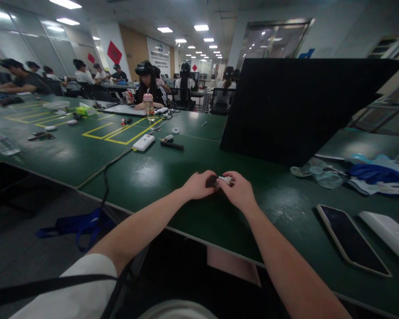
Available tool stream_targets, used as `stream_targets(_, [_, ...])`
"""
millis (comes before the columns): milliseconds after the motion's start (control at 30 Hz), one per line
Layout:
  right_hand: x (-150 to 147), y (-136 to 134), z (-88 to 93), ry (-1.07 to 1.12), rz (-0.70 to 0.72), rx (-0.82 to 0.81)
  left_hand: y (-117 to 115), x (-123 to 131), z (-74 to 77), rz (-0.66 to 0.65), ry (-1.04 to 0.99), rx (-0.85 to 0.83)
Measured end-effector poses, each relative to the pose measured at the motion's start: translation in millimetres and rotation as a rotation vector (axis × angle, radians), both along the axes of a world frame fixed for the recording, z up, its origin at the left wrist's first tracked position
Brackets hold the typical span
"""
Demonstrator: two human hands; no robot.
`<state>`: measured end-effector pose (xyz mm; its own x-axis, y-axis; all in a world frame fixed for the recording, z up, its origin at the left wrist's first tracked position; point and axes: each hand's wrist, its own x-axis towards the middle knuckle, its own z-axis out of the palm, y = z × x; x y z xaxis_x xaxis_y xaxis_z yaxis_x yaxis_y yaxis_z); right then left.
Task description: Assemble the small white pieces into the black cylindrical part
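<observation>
Above the green table point(199, 221), close to its near edge, both hands meet in front of me. My left hand point(199, 186) is closed on a small dark object point(211, 180), mostly covered by the fingers. Between the thumb and fingers of my right hand point(239, 191) is a small white piece point(226, 179). The two pieces touch or nearly touch; I cannot tell whether they are joined. Their exact kind is too small to make out.
A large black panel point(295, 110) leans at the right. A smartphone point(352, 239), a white box-shaped device point(390, 232) and blue gloves point(377, 173) lie right. Farther left are a white power bank point(143, 142), a black bar point(172, 145) and a bottle point(149, 108). A person point(149, 91) sits opposite.
</observation>
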<state>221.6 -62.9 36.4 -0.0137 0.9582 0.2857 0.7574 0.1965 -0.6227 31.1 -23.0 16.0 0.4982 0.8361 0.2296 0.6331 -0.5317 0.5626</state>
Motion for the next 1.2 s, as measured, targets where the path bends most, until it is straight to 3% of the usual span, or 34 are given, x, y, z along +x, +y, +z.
stream_targets(233, [5,5,-1.0,-0.009,0.082,-0.154,1,-1,-3.0,0.03,-0.004,0.028])
stream_targets(533, [8,9,3.7,-0.048,0.035,-0.128,-2,-1,3.7,0.031,0.005,-0.043])
stream_targets(700, [10,5,4.5,0.023,0.113,-0.189,-2,0,2.5,0.045,0.008,-0.025])
stream_targets(867, [8,0,2.8,-0.021,0.195,-0.041,-1,-1,2.9,0.048,0.003,-0.029])
stream_targets(1033, [13,7,-0.1,0.194,0.129,0.084,2,-2,-0.8,0.053,-0.013,-0.023])
stream_targets(1200, [13,9,-1.9,0.066,0.061,0.084,5,-3,-6.1,0.038,-0.041,-0.003])
